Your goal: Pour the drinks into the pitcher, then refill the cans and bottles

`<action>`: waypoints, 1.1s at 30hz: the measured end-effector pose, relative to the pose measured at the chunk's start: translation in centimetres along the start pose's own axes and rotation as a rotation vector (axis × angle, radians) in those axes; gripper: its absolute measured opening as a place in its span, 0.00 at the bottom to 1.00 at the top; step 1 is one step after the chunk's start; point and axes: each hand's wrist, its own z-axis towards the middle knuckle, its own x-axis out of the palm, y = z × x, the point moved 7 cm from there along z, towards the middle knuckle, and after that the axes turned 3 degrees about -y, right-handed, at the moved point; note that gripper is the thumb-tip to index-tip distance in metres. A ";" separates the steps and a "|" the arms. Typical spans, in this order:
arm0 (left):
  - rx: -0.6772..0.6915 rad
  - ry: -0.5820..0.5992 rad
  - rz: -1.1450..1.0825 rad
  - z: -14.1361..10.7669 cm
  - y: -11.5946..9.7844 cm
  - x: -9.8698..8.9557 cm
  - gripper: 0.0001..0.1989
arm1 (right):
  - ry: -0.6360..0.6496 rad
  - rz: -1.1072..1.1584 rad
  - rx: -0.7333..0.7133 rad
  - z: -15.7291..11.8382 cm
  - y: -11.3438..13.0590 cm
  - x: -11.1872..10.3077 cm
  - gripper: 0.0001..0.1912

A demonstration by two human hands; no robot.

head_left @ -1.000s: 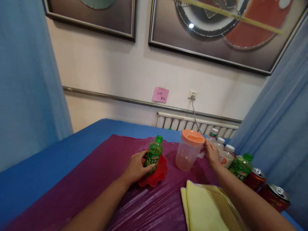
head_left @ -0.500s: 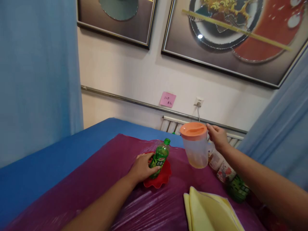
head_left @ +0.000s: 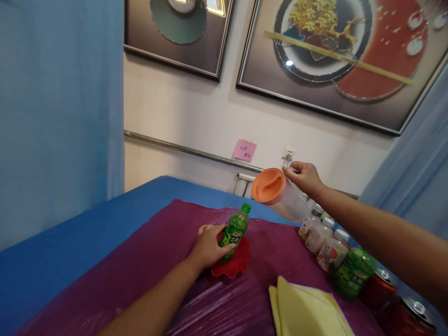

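Note:
My left hand (head_left: pixel 212 247) is wrapped round a green drink bottle (head_left: pixel 234 235) with a green cap or rim at its top. The bottle stands, slightly tilted, over a red wavy-edged dish (head_left: pixel 241 263). Raised to the right, my right hand (head_left: pixel 305 178) grips the handle of a translucent plastic pitcher (head_left: pixel 292 203) with an orange lid (head_left: pixel 269 185). The pitcher is tipped so its lid end points left, above and to the right of the bottle. A gap separates the lid from the bottle's mouth, and no liquid stream is visible.
Several bottles (head_left: pixel 332 252) and red cans (head_left: pixel 409 315) line the right side. A folded yellow cloth (head_left: pixel 308 308) lies in front on purple plastic sheeting (head_left: pixel 147 266). Blue curtains (head_left: pixel 63 107) hang at both sides; the wall (head_left: pixel 182 107) is behind.
The pitcher went from upright to tilted left, with my right hand rising and moving left. My left hand stays on the bottle. More bottles and cans at right show now.

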 end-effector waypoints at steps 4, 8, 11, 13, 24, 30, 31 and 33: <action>-0.009 0.012 0.010 0.0 -0.2 -0.1 0.32 | 0.020 -0.045 -0.053 0.3 1.6 0.0 0.23; -0.007 0.013 0.000 -0.1 -0.3 -0.2 0.31 | 0.053 -0.081 -0.096 0.6 2.8 0.1 0.21; 0.002 0.015 -0.002 -0.2 -0.4 -0.1 0.31 | 0.067 -0.101 -0.115 0.7 3.2 0.3 0.21; 0.000 0.018 -0.002 -0.2 -0.3 -0.1 0.32 | 0.068 -0.113 -0.124 0.9 3.4 0.4 0.21; 0.002 0.023 -0.017 -0.2 -0.3 -0.1 0.32 | 0.085 -0.169 -0.172 0.7 4.2 0.6 0.21; -0.001 0.021 -0.017 -0.3 -0.3 -0.1 0.33 | 0.113 -0.198 -0.194 0.6 4.5 0.7 0.21; -0.001 0.019 -0.017 -0.3 -0.3 -0.1 0.33 | 0.119 -0.205 -0.199 0.6 4.6 0.8 0.20; 0.000 0.018 -0.017 -0.3 -0.2 -0.1 0.33 | 0.124 -0.213 -0.205 0.6 4.8 0.9 0.20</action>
